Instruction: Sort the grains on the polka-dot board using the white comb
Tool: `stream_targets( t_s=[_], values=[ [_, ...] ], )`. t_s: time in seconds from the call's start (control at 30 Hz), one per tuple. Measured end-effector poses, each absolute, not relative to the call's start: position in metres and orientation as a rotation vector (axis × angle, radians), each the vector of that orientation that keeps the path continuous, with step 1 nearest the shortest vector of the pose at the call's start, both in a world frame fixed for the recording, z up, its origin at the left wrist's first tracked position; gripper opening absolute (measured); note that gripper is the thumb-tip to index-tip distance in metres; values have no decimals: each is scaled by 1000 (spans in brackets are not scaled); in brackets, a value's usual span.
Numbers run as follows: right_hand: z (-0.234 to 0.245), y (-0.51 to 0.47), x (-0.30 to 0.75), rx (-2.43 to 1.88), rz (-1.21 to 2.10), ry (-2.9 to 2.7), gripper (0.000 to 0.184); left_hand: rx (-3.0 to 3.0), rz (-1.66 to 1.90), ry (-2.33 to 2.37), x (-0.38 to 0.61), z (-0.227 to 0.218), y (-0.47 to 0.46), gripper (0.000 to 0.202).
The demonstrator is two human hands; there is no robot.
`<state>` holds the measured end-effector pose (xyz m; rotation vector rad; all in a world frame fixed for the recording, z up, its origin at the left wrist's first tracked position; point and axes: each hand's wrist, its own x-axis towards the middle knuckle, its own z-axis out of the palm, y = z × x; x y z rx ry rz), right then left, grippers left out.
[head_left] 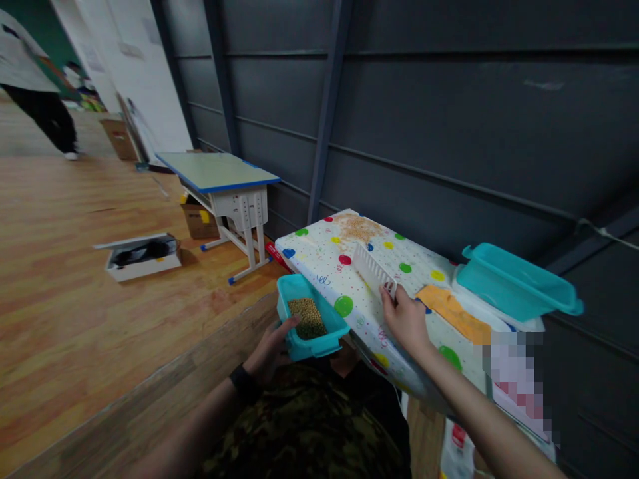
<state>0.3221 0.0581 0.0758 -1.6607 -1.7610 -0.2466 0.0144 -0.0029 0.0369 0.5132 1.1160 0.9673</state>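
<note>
My left hand point(272, 346) grips a turquoise plastic container point(319, 347) at the near edge of the table, thumb over the rim. Inside it lie yellowish beans point(303, 309) and, nearer me, smaller green beans point(312, 329). In my right hand point(407, 322), the fingers are closed on one end of a long white slotted plastic piece point(373, 267), held over the tabletop; its exact kind is unclear. Beyond it, a patch of small tan grains or beans point(358, 228) is scattered on the spotted tablecloth point(319, 256). An orange cloth point(454, 311) lies right of my right hand.
A larger turquoise bin point(519, 283) stands at the table's right end against the dark panelled wall point(449, 113). A school desk point(219, 171), an opened white box point(144, 256) and a cardboard box point(197, 218) are to the left. Another person point(34, 80) is at far left.
</note>
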Motion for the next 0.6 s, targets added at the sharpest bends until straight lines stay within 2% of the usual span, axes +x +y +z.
stream_targets(
  t_s=[0.13,0.37,0.6],
  values=[
    [73,44,303,-1555,-222,-1786,61,513,934,1101,19,40,-5,79],
    [72,9,277,-1336,-207,-1922,55,567,966,1107,17,42,-3,74],
    [96,54,321,-1512,-382,-1733,56,574,983,1073,13,38,-2,72]
  ],
)
